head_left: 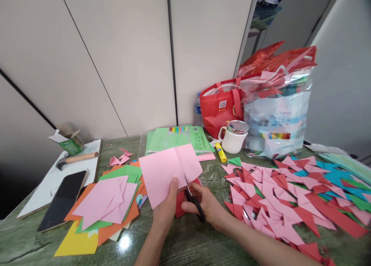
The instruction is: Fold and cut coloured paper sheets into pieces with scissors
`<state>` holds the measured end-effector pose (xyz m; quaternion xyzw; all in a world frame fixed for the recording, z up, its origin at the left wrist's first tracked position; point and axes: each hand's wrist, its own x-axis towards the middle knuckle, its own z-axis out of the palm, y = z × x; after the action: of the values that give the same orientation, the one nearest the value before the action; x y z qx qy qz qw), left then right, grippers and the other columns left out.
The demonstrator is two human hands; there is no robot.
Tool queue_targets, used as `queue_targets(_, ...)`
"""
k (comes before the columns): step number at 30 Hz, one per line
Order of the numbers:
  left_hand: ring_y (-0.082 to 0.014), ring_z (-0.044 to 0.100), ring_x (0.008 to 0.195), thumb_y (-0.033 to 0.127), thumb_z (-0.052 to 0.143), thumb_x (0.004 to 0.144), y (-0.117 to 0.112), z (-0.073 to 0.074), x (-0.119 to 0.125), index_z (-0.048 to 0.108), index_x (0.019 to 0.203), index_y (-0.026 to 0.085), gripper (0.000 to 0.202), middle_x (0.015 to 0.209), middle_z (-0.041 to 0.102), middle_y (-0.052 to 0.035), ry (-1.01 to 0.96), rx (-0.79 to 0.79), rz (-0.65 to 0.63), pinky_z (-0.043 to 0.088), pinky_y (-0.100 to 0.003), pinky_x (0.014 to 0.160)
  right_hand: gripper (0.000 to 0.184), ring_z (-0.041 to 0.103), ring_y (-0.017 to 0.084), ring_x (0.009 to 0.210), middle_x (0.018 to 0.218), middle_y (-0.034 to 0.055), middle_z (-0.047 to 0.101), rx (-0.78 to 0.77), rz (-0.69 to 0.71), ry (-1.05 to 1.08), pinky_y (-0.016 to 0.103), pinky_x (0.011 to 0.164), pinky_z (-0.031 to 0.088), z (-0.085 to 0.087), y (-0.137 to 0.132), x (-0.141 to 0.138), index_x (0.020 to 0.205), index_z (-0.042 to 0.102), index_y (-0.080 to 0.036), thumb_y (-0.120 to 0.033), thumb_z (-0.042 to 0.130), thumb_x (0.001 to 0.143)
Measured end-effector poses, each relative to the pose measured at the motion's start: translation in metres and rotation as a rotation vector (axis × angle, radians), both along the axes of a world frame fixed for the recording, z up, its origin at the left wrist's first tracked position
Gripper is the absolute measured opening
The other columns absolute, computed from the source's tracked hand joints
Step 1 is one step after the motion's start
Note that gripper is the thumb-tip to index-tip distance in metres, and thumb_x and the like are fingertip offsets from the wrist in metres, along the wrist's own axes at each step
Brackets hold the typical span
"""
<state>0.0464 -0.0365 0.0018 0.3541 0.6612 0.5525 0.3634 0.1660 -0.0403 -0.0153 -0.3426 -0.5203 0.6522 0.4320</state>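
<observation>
My left hand [168, 206] grips a sheet of pink paper [159, 171] near its lower edge, thumb on top. A fold line runs across the sheet towards its right part. In my right hand [207, 204] is a pair of black-handled scissors [194, 202], its blades at the lower edge of the paper along that line. Red paper [180, 204] lies on the table beneath my hands. To the left sits a stack of coloured paper pieces [116, 204], pink on top, with green, orange and yellow below.
Red and pink paper scraps [275, 196] are heaped at the right. Behind stand a white mug [232, 141], a glue stick [220, 152], a red bag [217, 111] and a stuffed clear bag [278, 115]. A phone [63, 200] and a hammer [77, 159] lie left.
</observation>
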Motion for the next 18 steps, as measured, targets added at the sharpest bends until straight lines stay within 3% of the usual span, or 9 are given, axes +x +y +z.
queue_targets(9,-0.0199,0.044,0.115,0.040,0.059,0.068,0.0003,-0.0033,0.0024,0.048,0.115,0.014,0.056,0.126,0.047,-0.0119,0.019,-0.001,-0.047,0.026,-0.032,0.102,0.050,0.047,0.013,0.061,0.067,-0.0020,0.053,-0.027,-0.043,0.007,0.024,0.057,0.038,0.0013,-0.0012,-0.0014,0.088,0.050,-0.017,-0.044,0.074,0.053)
queue_targets(18,-0.0206,0.042,0.117,0.043,0.059,0.067,-0.0003,-0.0042,0.0012,0.047,0.117,0.015,0.059,0.128,0.045,-0.0126,0.015,0.011,-0.051,0.026,-0.032,0.102,0.042,0.042,0.010,0.054,0.060,-0.0046,0.049,0.016,-0.046,-0.009,0.022,0.050,0.033,-0.0016,-0.0011,0.0003,0.080,0.050,-0.017,-0.045,0.071,0.057)
